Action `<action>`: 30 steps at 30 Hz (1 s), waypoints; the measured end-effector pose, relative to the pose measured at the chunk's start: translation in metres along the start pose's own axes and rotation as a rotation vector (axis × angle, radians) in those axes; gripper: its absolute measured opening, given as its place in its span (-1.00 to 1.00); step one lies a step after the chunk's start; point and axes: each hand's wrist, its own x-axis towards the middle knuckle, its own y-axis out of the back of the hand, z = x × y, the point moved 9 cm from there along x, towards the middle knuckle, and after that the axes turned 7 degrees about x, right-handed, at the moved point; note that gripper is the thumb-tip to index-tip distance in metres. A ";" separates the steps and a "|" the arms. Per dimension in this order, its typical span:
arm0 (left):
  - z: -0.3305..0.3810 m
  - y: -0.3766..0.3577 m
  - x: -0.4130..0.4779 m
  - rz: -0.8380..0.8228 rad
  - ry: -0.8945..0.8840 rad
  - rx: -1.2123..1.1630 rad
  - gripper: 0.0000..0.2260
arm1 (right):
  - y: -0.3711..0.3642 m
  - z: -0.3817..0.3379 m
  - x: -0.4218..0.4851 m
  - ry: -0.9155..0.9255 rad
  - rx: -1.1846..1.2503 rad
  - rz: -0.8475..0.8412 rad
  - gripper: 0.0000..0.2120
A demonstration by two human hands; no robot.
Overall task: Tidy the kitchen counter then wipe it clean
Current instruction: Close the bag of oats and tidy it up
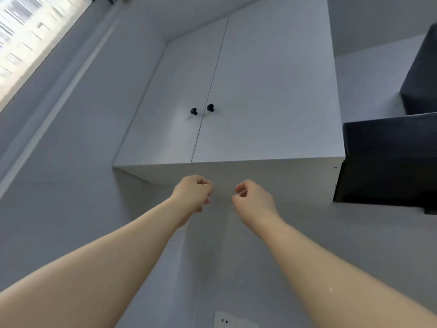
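Note:
I am looking up at a white wall cabinet [248, 91] with two closed doors. Each door carries a small black knob, the left knob [194, 111] and the right knob [210, 107], side by side at the middle seam. My left hand [192, 195] and my right hand [254, 200] are raised under the cabinet's bottom edge, a short gap between them. Both have their fingers curled in, and I see nothing held in either. The kitchen counter is out of view.
A black range hood [387, 159] juts out right of the cabinet, with its dark duct [421, 74] above. A bright window [30, 36] sits at the upper left. A white wall socket [224, 320] shows at the bottom edge.

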 end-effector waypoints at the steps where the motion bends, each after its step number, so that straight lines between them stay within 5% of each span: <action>1: -0.001 -0.002 0.002 0.001 0.008 -0.010 -0.83 | 0.000 0.000 0.001 0.005 -0.023 -0.006 -0.75; 6: 0.001 -0.003 0.016 0.008 0.022 -0.069 -0.81 | 0.004 -0.012 0.020 0.096 -0.188 -0.009 -0.71; 13: -0.011 -0.019 0.053 -0.098 0.238 -0.660 -0.73 | 0.010 -0.029 0.060 0.186 -0.284 0.094 -0.73; 20: -0.002 -0.037 0.104 -0.192 0.188 -0.902 -0.45 | -0.009 -0.034 0.085 0.390 -0.930 0.144 -0.56; 30: 0.024 -0.035 0.134 -0.160 0.294 -1.172 -0.33 | -0.009 -0.008 0.109 0.281 -1.036 0.058 -0.43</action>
